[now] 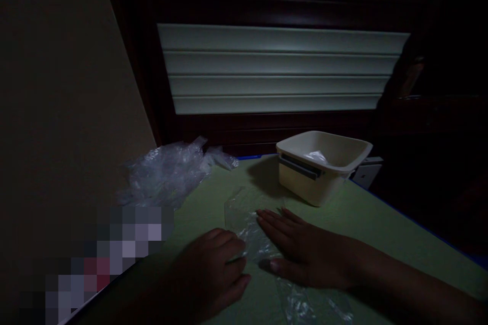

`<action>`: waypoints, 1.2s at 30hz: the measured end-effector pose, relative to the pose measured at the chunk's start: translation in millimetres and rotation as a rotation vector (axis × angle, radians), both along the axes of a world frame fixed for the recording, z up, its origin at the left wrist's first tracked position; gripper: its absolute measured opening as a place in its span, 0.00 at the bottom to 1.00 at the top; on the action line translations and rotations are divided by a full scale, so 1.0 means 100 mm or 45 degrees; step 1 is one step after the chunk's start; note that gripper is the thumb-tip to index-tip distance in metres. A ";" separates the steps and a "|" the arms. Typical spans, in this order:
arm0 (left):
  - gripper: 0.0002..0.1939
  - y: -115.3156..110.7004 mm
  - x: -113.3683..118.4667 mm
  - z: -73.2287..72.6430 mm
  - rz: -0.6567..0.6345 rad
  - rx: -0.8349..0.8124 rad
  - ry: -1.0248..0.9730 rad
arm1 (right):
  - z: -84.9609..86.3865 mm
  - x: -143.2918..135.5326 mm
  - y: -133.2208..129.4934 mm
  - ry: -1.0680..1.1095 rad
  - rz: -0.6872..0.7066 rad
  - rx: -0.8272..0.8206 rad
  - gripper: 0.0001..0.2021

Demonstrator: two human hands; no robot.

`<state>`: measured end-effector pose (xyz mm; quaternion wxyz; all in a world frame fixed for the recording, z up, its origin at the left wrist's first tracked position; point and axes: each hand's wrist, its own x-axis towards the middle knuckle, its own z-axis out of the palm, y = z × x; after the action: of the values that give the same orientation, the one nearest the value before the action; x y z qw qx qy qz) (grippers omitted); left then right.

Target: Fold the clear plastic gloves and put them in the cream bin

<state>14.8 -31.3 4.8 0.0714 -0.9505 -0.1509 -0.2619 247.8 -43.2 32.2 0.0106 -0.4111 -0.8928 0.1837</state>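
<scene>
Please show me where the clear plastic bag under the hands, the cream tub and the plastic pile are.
clear plastic bag [238,216]: head view, upper end.
cream tub [301,183]: head view, front wall.
crumpled plastic pile [168,175]: head view, middle.

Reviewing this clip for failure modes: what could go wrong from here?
1. The clear bag under both hands is hard to see in the dim light; the right hand pressing flat and the left hand at its edge may crease or tear it.
2. The bag pile sits at the table edge and could slide off.

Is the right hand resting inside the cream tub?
No, the right hand lies flat on a clear plastic bag on the green table, short of the cream tub.
</scene>
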 end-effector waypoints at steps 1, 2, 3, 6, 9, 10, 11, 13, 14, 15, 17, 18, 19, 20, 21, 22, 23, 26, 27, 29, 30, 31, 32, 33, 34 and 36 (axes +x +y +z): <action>0.06 -0.01 0.01 0.01 0.006 0.014 -0.016 | -0.03 -0.03 0.01 0.005 -0.012 0.019 0.38; 0.05 -0.02 0.01 0.03 0.010 0.024 -0.026 | -0.05 -0.06 0.01 0.013 -0.025 0.042 0.37; 0.06 -0.03 0.02 0.04 0.005 0.030 -0.030 | -0.08 -0.09 0.02 0.028 -0.038 0.067 0.37; 0.07 -0.04 0.02 0.05 -0.018 0.012 -0.004 | -0.12 -0.14 0.05 0.144 -0.076 0.124 0.33; 0.07 -0.02 0.01 0.02 -0.025 -0.011 0.017 | -0.10 -0.11 0.09 0.326 -0.132 0.213 0.27; 0.07 -0.02 0.00 0.01 -0.028 -0.019 0.028 | -0.08 -0.09 0.10 0.386 -0.146 0.247 0.25; 0.07 -0.01 0.00 0.00 -0.035 -0.024 0.040 | -0.05 -0.08 0.11 0.441 -0.155 0.272 0.22; 0.07 -0.01 -0.01 -0.01 -0.038 -0.022 0.070 | -0.01 -0.06 0.11 0.494 -0.155 0.286 0.14; 0.08 -0.01 -0.01 -0.01 -0.031 -0.010 0.076 | 0.00 -0.06 0.12 0.484 -0.143 0.277 0.11; 0.08 -0.01 -0.01 -0.01 -0.020 0.002 0.074 | 0.01 -0.07 0.12 0.456 -0.117 0.266 0.09; 0.08 -0.01 -0.01 -0.01 0.003 0.002 0.069 | 0.01 -0.08 0.11 0.410 -0.051 0.251 0.08; 0.08 -0.02 -0.01 -0.01 0.004 -0.005 0.061 | 0.02 -0.09 0.10 0.410 -0.021 0.227 0.07; 0.08 -0.02 0.00 -0.01 -0.002 -0.012 0.051 | 0.03 -0.09 0.08 0.431 0.003 0.190 0.07; 0.07 -0.02 0.00 -0.01 -0.014 -0.018 0.043 | 0.04 -0.08 0.07 0.463 0.023 0.134 0.06; 0.07 -0.02 0.00 -0.02 -0.025 -0.021 0.039 | 0.05 -0.07 0.06 0.503 0.045 0.063 0.05; 0.07 -0.02 0.00 -0.02 -0.036 -0.020 0.038 | 0.07 -0.06 0.04 0.541 0.076 -0.019 0.05; 0.07 -0.01 0.00 -0.03 -0.045 -0.020 0.042 | 0.08 -0.05 0.03 0.573 0.121 -0.092 0.06; 0.07 0.00 0.00 -0.05 -0.059 -0.038 0.080 | 0.09 -0.05 0.01 0.606 0.284 -0.183 0.08; 0.07 0.00 0.00 -0.05 -0.062 -0.044 0.088 | 0.09 -0.06 0.00 0.592 0.336 -0.172 0.07; 0.06 0.00 0.00 -0.05 -0.061 -0.059 0.098 | 0.07 -0.09 -0.01 0.546 0.410 -0.127 0.05; 0.06 0.00 0.00 -0.04 -0.061 -0.070 0.098 | 0.06 -0.11 -0.03 0.521 0.425 -0.107 0.03; 0.06 0.00 0.00 -0.03 -0.058 -0.085 0.095 | 0.06 -0.13 -0.04 0.500 0.426 -0.087 0.03; 0.06 -0.01 0.00 -0.01 -0.053 -0.102 0.088 | 0.07 -0.14 -0.06 0.483 0.413 -0.071 0.04; 0.05 -0.02 0.00 0.00 -0.047 -0.123 0.080 | 0.08 -0.15 -0.07 0.475 0.399 -0.057 0.04; 0.05 -0.03 0.00 0.02 -0.040 -0.145 0.069 | 0.09 -0.15 -0.09 0.478 0.381 -0.050 0.05; 0.05 -0.05 0.00 0.06 -0.027 -0.194 0.060 | 0.11 -0.15 -0.11 0.494 0.315 -0.063 0.06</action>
<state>15.1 -36.0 10.8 -0.0005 -0.9607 -0.1586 -0.2279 232.7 -54.5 43.4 0.1495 -0.2556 -0.9129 0.2810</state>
